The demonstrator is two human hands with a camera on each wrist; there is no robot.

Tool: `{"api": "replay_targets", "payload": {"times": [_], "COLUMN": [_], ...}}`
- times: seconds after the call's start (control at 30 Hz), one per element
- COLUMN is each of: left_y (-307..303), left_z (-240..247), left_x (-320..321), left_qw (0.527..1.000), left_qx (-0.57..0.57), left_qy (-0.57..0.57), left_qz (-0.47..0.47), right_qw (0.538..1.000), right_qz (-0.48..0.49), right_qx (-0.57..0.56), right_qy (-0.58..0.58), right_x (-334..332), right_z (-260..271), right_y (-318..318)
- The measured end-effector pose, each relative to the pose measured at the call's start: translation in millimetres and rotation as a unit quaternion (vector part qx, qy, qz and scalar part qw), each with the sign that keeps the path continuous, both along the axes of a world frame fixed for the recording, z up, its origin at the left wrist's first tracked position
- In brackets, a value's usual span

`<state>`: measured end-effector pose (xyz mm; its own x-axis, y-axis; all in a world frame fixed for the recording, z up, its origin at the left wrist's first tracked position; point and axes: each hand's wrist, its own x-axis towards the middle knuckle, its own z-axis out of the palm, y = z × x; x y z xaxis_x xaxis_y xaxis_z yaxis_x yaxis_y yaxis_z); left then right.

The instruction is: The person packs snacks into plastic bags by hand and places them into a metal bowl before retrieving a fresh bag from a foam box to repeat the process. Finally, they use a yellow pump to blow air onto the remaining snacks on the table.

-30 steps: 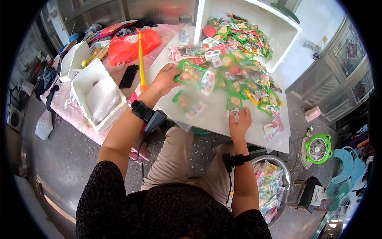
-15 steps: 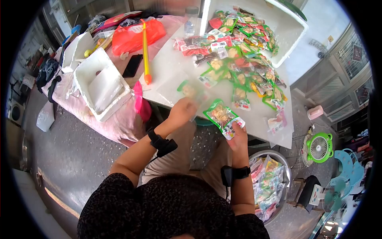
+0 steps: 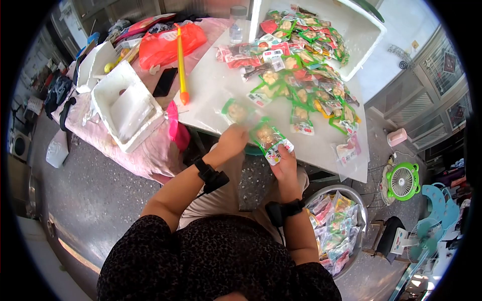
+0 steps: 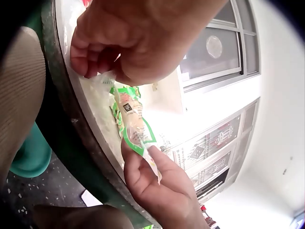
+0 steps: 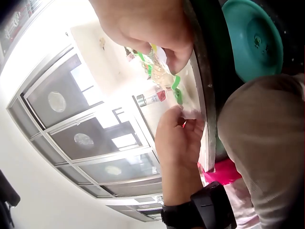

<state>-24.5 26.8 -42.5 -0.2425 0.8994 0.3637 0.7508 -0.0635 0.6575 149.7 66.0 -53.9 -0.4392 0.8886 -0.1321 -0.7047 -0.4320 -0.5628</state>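
Observation:
My right hand point(image 3: 285, 163) pinches the printed white end of a green-edged snack packet point(image 3: 267, 134), lifted at the near edge of the table. Pale lumpy food shows through its clear front. Just to the left, my left hand point(image 3: 234, 140) has its fingertips curled together on a piece of clear plastic film point(image 4: 106, 80), right by the packet's green end. In the right wrist view the same film point(image 5: 193, 114) sticks out from the left fingertips. Another green-edged packet point(image 3: 236, 111) lies on the table beyond the left hand.
Many snack packets spill from a white foam box point(image 3: 361, 52) over the table point(image 3: 206, 95). A metal basin point(image 3: 362, 220) of bagged packets stands on the floor at right. A yellow stick point(image 3: 181, 65), a phone point(image 3: 165, 82) and a foam tray point(image 3: 120, 135) lie at left.
My left hand has come down from a packet over the table to the near edge. My right hand has left the table with a packet, then shifted left toward the left hand.

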Motion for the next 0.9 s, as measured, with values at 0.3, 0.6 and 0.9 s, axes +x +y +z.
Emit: {"api": "replay_targets", "payload": {"times": [0.3, 0.6, 0.9], "left_y": [-17, -32, -40], "left_z": [51, 35, 10], "left_x": [23, 21, 13], "left_qw": [0.994, 0.992, 0.989], "left_qx": [-0.013, 0.041, 0.045], "left_qy": [0.105, 0.118, 0.139], "left_qz": [0.013, 0.018, 0.008], "right_qw": [0.993, 0.973, 0.9], "right_qz": [0.108, 0.184, 0.188], "right_qx": [-0.041, 0.024, 0.085], "right_qy": [-0.024, -0.136, -0.384], "right_x": [-22, -70, -60], "right_z": [1, 12, 15], "right_y": [20, 20, 13]}}
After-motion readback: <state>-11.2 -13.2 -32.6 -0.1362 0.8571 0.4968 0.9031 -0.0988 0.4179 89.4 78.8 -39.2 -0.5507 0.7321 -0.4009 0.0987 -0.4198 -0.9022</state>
